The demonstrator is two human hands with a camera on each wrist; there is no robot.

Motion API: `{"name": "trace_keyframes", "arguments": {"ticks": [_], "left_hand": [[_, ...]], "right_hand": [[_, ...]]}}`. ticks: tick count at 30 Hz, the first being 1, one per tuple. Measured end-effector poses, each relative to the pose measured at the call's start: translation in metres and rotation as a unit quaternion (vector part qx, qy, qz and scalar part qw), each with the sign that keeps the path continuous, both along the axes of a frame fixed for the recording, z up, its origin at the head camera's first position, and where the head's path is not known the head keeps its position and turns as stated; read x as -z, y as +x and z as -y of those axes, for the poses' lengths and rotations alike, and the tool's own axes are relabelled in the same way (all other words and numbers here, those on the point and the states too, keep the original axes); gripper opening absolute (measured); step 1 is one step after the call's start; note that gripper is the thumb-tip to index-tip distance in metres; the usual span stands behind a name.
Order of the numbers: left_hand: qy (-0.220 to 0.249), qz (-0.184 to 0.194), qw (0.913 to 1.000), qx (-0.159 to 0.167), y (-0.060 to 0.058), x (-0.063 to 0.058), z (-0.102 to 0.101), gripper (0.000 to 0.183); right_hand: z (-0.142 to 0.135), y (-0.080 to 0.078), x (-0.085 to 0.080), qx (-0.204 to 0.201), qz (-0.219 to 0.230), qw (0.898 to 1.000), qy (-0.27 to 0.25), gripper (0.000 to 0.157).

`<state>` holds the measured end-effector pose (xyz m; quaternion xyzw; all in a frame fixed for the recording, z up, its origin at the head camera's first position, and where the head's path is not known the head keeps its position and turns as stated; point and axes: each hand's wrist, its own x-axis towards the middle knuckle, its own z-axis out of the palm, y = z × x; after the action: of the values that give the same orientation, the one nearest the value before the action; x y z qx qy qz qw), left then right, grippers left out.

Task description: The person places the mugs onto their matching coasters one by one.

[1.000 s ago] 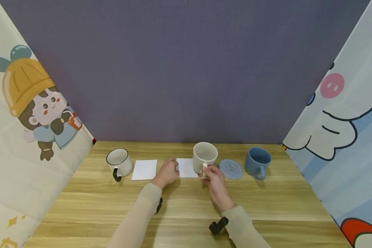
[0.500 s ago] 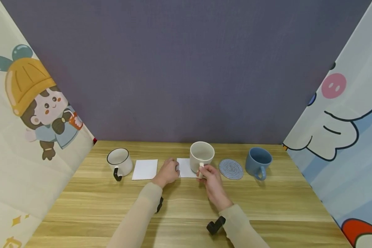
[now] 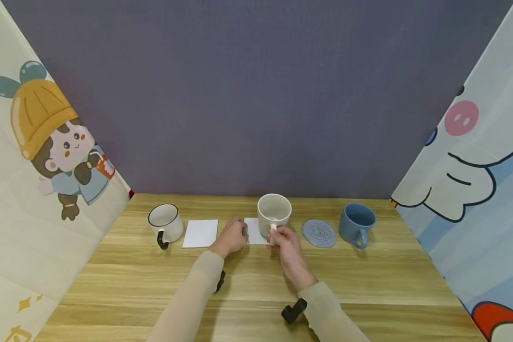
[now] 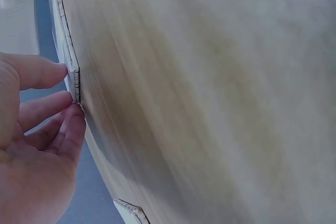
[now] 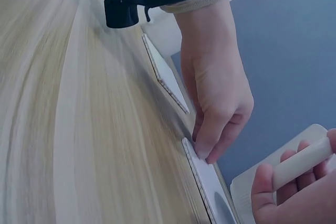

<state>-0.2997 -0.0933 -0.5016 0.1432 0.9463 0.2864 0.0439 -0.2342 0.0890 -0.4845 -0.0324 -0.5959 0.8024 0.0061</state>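
With its fingertips my left hand pinches the left edge of a white square coaster lying on the table. In the left wrist view, the thumb and fingers meet at the corner of the coaster. My right hand grips the handle of a cream mug, which is upright over the right part of that coaster. A shadow falls on the coaster in the right wrist view, beside the mug's handle. Whether the mug's base touches the coaster, I cannot tell.
Left of my hands lie a second white square coaster and a white mug with a black rim and handle. To the right are a grey-blue round woven coaster and a blue mug. A dark wall panel backs the table.
My right hand has carried the cream mug leftward, further over the square coaster. My left hand has stayed at the coaster's edge.
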Motion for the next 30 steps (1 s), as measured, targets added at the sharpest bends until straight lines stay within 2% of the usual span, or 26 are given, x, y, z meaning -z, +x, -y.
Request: {"name": "trace_keyframes", "arguments": {"ticks": [9, 15, 25, 30], "left_hand": [[-0.004, -0.026, 0.9996, 0.013, -0.003, 0.003, 0.001, 0.018], [-0.002, -0.023, 0.9997, 0.013, -0.003, 0.003, 0.002, 0.010], [-0.002, -0.012, 0.9999, 0.004, 0.000, 0.005, 0.001, 0.011], [-0.005, -0.020, 0.9997, 0.010, 0.000, 0.002, 0.002, 0.007]], "right_hand": [[0.006, -0.002, 0.003, 0.000, 0.003, 1.000, 0.000, 0.008], [0.009, -0.003, 0.006, -0.001, 0.003, 1.000, 0.001, 0.008], [0.012, 0.000, 0.010, -0.013, 0.005, 1.000, 0.004, 0.010], [0.015, -0.002, 0.011, -0.016, 0.004, 1.000, 0.013, 0.010]]}}
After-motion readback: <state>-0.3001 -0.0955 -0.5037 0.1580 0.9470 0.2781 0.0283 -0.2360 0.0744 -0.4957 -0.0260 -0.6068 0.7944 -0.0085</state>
